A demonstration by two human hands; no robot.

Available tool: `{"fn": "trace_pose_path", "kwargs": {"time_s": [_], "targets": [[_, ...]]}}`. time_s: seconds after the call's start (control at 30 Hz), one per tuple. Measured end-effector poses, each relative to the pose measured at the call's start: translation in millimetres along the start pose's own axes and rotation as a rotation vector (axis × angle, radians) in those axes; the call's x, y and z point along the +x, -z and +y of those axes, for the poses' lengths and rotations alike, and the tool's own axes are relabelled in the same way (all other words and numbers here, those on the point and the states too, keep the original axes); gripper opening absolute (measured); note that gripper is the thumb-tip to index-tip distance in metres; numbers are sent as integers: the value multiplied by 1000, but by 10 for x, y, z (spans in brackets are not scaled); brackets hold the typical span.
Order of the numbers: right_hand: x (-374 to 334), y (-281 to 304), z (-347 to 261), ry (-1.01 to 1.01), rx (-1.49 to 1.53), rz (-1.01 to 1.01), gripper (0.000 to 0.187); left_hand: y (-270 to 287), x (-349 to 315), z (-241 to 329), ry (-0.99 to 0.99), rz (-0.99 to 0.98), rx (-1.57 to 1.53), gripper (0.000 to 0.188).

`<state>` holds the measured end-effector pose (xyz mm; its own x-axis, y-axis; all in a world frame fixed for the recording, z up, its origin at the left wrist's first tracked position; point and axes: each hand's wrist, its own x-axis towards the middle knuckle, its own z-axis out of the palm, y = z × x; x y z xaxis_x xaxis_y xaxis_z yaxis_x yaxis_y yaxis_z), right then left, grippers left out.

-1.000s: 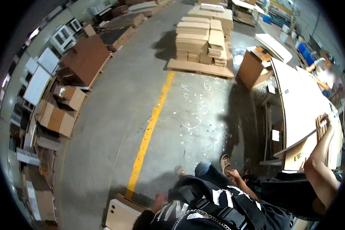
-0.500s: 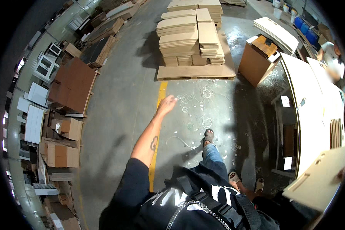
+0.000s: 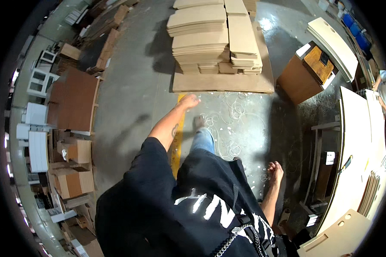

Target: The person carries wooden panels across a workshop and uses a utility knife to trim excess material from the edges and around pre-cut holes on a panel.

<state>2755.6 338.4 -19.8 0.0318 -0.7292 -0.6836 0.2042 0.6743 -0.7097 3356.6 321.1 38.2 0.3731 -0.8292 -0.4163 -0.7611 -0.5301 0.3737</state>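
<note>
Left hand [image 3: 189, 101] and right hand [image 3: 276, 172] hung half-curled, seemingly empty; thin, white, looped, plastic-looking strands [image 3: 236, 112] could have snagged the blurred foot [image 3: 200, 122].

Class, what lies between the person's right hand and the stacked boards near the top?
In the head view, between the right hand and the brown base under the stacked boards: grey floor strewn with thin pale loops and small scraps.

Blue barrels [image 3: 363, 42] stood at the far right of a workshop floor [image 3: 126, 79], beyond a brown cabinet [image 3: 299, 79] topped with an orange-brown board [image 3: 314, 58]. Along the left side, white-framed panes [image 3: 38, 82], a large brown block [image 3: 72, 99] and cardboard boxes [image 3: 85, 182] crowded near a white grooved panel [image 3: 38, 150].
</note>
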Motion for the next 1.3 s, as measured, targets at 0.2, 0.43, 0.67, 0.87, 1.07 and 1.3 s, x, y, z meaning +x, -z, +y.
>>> {"fn": "trace_pose_path", "kwargs": {"time_s": [0.2,0.43,0.67,0.87,1.07,1.3], "targets": [[133,-1538,1057,-367,-461,277,48,-53,1383,-518,80,-335,234,47],[58,-3992,2726,-581,-962,161,76,216,3188,-1086,-528,-154,1039,57],[355,-5939,2850,-918,-1076,254,82,396,4478,-1193,-1026,-49,1761,60],[353,-6492,3070,-907,-969,286,76,492,4903,-1289,-1067,65,1376,72],[327,-6723,3436,-790,-868,339,61,706,4820,-1344,-1013,-5,1332,78],[459,-7000,3594,-910,-891,391,56,821,4876,-1366,-971,54,1132,67]]}}
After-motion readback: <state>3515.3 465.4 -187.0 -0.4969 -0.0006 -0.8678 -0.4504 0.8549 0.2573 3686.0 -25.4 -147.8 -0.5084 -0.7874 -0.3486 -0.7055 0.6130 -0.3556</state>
